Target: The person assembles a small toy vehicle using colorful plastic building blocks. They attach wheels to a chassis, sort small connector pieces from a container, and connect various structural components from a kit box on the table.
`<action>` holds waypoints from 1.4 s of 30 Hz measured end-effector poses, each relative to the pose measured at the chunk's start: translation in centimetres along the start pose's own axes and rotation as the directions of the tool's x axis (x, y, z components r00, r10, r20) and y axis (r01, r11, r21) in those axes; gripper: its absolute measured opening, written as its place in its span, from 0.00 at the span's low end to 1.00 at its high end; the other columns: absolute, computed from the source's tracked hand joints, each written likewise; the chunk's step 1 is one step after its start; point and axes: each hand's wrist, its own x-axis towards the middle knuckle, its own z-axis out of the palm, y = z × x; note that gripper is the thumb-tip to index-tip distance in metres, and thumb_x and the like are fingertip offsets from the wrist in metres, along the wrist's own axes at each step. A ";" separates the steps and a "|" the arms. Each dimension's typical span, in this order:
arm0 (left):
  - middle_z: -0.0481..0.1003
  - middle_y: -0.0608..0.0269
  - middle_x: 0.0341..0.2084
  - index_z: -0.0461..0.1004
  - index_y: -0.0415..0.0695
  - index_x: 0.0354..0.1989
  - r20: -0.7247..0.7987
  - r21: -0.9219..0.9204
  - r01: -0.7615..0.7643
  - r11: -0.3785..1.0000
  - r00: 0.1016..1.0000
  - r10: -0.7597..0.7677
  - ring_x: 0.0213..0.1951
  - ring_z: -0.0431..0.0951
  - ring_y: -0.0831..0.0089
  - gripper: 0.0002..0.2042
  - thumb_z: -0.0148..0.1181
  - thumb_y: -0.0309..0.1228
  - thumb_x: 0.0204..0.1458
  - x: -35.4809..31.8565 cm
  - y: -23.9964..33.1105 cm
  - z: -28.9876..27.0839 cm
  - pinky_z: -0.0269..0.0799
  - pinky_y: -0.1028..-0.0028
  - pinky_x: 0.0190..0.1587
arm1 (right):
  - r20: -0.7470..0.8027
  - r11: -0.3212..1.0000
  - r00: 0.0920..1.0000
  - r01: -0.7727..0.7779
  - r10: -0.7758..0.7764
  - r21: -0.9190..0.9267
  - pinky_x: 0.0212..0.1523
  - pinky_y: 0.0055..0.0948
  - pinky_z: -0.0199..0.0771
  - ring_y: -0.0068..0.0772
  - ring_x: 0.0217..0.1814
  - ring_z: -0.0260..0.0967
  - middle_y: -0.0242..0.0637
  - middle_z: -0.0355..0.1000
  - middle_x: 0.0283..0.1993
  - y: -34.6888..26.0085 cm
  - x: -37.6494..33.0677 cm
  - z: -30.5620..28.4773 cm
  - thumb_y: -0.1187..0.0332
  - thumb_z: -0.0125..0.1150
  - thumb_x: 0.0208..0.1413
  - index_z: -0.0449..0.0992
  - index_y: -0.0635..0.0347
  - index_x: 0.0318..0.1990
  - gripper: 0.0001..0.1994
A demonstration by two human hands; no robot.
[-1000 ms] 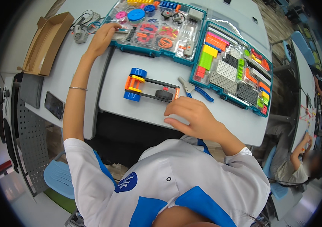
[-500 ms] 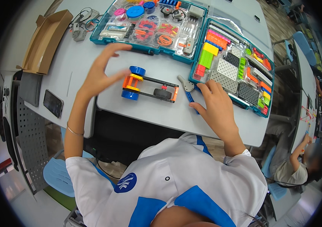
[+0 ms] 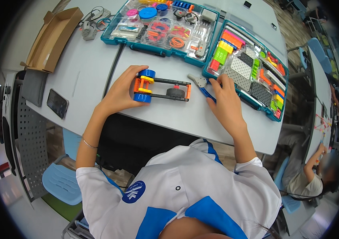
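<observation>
A small toy car chassis [image 3: 162,96] with blue wheels, yellow and orange parts, black beams and a dark rear wheel lies on the table in front of me. My left hand [image 3: 122,91] spans its left end, fingers on the far blue wheel and thumb by the near one. To the right is a pair of pliers [image 3: 200,82] with a grey head and blue handles. My right hand [image 3: 226,99] curls around those handles, thumb and forefinger on either side; its other fingers partly hide them.
Two teal-rimmed kit cases, one of gears and wheels [image 3: 153,51] and one of beams and plates [image 3: 278,116], stand beyond my hands. On the left are a phone [image 3: 57,104], an open cardboard box [image 3: 54,40] and grey plugs with cables [image 3: 88,31]. Another person [image 3: 303,181] sits at right.
My left hand has come down from above and closed on the chassis's wheeled end. The pliers have turned slightly with my right hand. The whole view has shifted a little.
</observation>
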 end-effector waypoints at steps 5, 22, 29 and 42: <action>0.62 0.56 0.65 0.58 0.49 0.69 -0.047 -0.096 -0.015 0.995 0.999 0.011 0.67 0.61 0.58 0.51 0.80 0.34 0.32 -0.6 -0.1 0.6 0.57 0.60 0.69 | -0.018 0.998 1.000 0.003 -0.002 0.057 0.49 0.36 0.74 0.43 0.55 0.63 0.43 0.62 0.48 0.5 0.4 -0.3 0.73 0.71 0.43 0.72 0.67 0.52 0.26; 0.59 0.59 0.67 0.62 0.70 0.68 -0.486 0.596 0.163 0.786 0.853 0.192 0.73 0.47 0.56 0.30 0.62 0.49 0.55 6.8 -8.4 0.2 0.36 0.35 0.67 | -0.228 0.989 0.974 -0.028 -0.006 -0.146 0.72 0.49 0.45 0.47 0.75 0.50 0.41 0.54 0.74 11.7 -1.1 -0.7 0.52 0.56 0.63 0.65 0.49 0.68 0.28; 0.65 0.64 0.59 0.62 0.71 0.68 -0.508 0.576 0.215 0.788 0.850 0.140 0.71 0.50 0.59 0.32 0.63 0.50 0.53 7.6 -8.4 0.5 0.42 0.31 0.66 | -0.305 0.988 0.952 -0.016 -0.032 -0.153 0.72 0.45 0.49 0.47 0.73 0.55 0.42 0.59 0.72 12.8 0.5 -0.1 0.53 0.57 0.61 0.67 0.50 0.66 0.27; 0.66 0.60 0.56 0.64 0.65 0.67 -0.552 0.584 0.171 0.794 0.801 0.233 0.69 0.53 0.57 0.33 0.65 0.49 0.50 7.5 -8.9 1.6 0.46 0.29 0.63 | -0.394 0.995 0.914 0.074 -0.097 -0.074 0.68 0.44 0.58 0.48 0.69 0.62 0.41 0.65 0.68 15.2 0.6 -0.3 0.55 0.62 0.57 0.73 0.49 0.61 0.24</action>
